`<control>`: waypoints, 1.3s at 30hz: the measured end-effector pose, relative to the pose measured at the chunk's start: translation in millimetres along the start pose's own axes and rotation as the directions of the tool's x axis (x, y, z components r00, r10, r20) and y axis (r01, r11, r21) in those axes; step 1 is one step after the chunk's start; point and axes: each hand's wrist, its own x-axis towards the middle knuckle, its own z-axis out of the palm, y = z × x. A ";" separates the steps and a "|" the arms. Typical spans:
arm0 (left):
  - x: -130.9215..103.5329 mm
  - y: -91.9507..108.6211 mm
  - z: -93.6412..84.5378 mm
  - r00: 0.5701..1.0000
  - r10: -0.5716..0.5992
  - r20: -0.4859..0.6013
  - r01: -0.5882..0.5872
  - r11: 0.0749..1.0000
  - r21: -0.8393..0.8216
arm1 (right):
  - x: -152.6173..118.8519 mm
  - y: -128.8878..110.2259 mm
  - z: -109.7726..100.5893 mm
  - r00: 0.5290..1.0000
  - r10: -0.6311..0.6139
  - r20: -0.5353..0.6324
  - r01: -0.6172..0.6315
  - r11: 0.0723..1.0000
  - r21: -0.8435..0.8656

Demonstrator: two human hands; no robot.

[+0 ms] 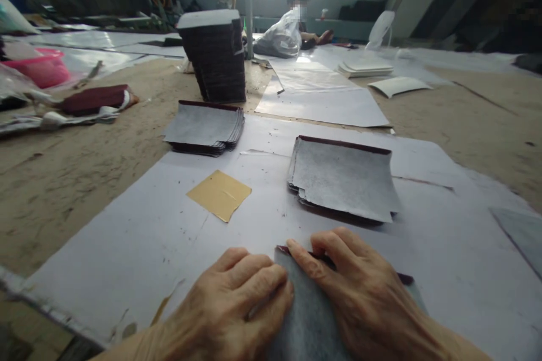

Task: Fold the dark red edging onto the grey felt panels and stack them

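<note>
At the near edge of the table lies a grey-backed sheet (302,310) with a narrow dark red strip folded over along its far edge. My left hand (237,299) has its fingers curled and pressed together at the sheet's left edge. Across the sheet's far edge rests my right hand (359,287), its thumb on the folded strip near the left corner and its other fingers bent along the fold. Both hands partly cover the sheet. Beyond them sits a stack of similar grey sheets (342,177) with dark red folded edges.
White sheeting (139,237) covers the work surface. A tan square (220,194) lies left of centre, with another stack of grey sheets (203,124) behind it. Farther back stand a tall dark stack (215,62) and a pink basin (42,67). A person (300,17) sits across the table.
</note>
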 end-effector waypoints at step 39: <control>22.7 3.6 11.9 0.995 0.068 -0.076 -0.049 0.974 0.223 | -9.2 -16.9 -20.9 0.984 0.126 -0.123 -0.128 0.992 -0.014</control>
